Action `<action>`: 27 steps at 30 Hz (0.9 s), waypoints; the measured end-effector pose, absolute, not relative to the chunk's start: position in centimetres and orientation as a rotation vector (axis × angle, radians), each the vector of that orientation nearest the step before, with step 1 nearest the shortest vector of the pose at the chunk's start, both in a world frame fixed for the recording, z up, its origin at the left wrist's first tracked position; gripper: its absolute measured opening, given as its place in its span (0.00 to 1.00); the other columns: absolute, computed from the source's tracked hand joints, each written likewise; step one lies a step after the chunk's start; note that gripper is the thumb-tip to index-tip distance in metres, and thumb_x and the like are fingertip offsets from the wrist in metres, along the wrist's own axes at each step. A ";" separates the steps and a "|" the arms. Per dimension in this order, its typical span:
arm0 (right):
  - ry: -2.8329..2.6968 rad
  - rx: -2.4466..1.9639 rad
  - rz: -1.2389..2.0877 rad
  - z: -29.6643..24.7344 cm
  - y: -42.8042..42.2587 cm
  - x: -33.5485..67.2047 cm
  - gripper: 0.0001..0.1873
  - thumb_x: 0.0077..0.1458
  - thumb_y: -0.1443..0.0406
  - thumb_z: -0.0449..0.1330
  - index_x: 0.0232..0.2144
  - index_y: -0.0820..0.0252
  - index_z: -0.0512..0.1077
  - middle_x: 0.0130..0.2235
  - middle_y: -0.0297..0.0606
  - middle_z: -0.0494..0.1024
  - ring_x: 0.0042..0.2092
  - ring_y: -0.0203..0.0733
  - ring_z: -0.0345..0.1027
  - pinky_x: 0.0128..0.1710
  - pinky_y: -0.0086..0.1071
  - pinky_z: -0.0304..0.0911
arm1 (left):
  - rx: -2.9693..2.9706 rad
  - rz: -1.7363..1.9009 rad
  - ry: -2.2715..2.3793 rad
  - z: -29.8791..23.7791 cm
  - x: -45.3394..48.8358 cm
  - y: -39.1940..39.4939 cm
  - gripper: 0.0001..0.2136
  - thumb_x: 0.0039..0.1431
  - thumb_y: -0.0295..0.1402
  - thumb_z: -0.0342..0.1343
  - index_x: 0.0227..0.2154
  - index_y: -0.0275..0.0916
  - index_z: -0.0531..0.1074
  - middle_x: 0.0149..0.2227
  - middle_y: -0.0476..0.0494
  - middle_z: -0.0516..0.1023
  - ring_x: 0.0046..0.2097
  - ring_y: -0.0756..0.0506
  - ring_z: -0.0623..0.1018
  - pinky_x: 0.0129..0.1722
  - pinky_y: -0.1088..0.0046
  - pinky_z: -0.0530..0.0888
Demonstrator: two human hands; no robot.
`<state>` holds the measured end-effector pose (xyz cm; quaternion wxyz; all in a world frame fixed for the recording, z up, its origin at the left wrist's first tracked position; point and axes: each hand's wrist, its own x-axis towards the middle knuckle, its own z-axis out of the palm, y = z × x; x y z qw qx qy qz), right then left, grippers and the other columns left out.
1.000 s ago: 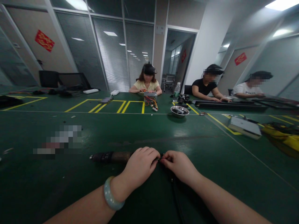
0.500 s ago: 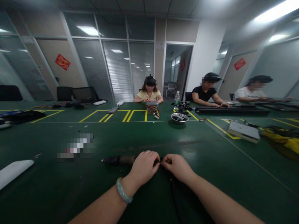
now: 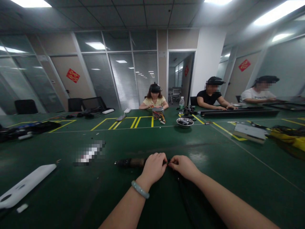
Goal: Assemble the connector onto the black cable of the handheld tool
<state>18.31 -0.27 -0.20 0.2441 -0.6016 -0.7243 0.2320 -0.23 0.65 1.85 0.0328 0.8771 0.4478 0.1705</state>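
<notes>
A dark, pen-shaped electric screwdriver (image 3: 132, 163) lies on the green table, its bit pointing left. My left hand (image 3: 153, 167), with a pale green bangle at the wrist, is closed around its rear end. Just to the right, my right hand (image 3: 183, 166) has thumb and forefinger pinched at the tool's tail. Something small and dark sits between the two sets of fingertips; what it is I cannot make out. A black cord (image 3: 182, 194) runs from below my right hand towards the table's near edge.
A long white plastic piece (image 3: 30, 183) lies at the left. Further back stand a metal bowl (image 3: 185, 125) of small parts, a water bottle (image 3: 181, 105) and a metal box with coloured wires (image 3: 158, 112). A grey box (image 3: 250, 132) lies right. Several people work across the table.
The view has tilted up and turned slightly left, so things appear shifted right. Both hands keep their closed pose at the screwdriver's rear end.
</notes>
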 end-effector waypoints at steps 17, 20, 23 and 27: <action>-1.973 -1.667 0.652 0.2 -0.4 18.2 0.08 0.55 0.60 0.60 0.33 0.55 0.77 0.31 0.32 0.80 0.31 0.37 0.71 0.28 0.26 0.56 | 2.628 0.602 1.360 1.0 -0.2 1.4 0.04 0.57 0.29 0.54 0.36 0.42 0.68 0.38 0.49 0.73 0.41 0.45 0.72 0.41 0.67 0.65; -1.978 -1.663 0.650 0.4 -0.4 18.2 0.08 0.55 0.59 0.60 0.33 0.54 0.77 0.31 0.33 0.80 0.32 0.38 0.71 0.28 0.27 0.56 | 2.611 0.634 1.351 0.8 -0.3 1.4 0.06 0.57 0.29 0.54 0.38 0.42 0.68 0.40 0.47 0.73 0.43 0.45 0.72 0.43 0.65 0.66; -1.980 -1.672 0.662 0.5 -0.5 18.2 0.08 0.55 0.59 0.60 0.33 0.55 0.77 0.32 0.34 0.80 0.32 0.39 0.71 0.28 0.28 0.57 | 2.608 0.660 1.326 0.7 -0.4 1.5 0.05 0.57 0.29 0.54 0.36 0.42 0.68 0.40 0.48 0.74 0.44 0.44 0.72 0.44 0.65 0.67; -1.979 -1.689 0.666 0.7 -0.5 18.1 0.08 0.55 0.59 0.60 0.33 0.55 0.77 0.31 0.34 0.80 0.32 0.38 0.71 0.29 0.28 0.57 | 2.610 0.647 1.318 0.7 -0.4 1.6 0.04 0.56 0.28 0.54 0.35 0.42 0.68 0.40 0.48 0.74 0.43 0.44 0.72 0.44 0.64 0.67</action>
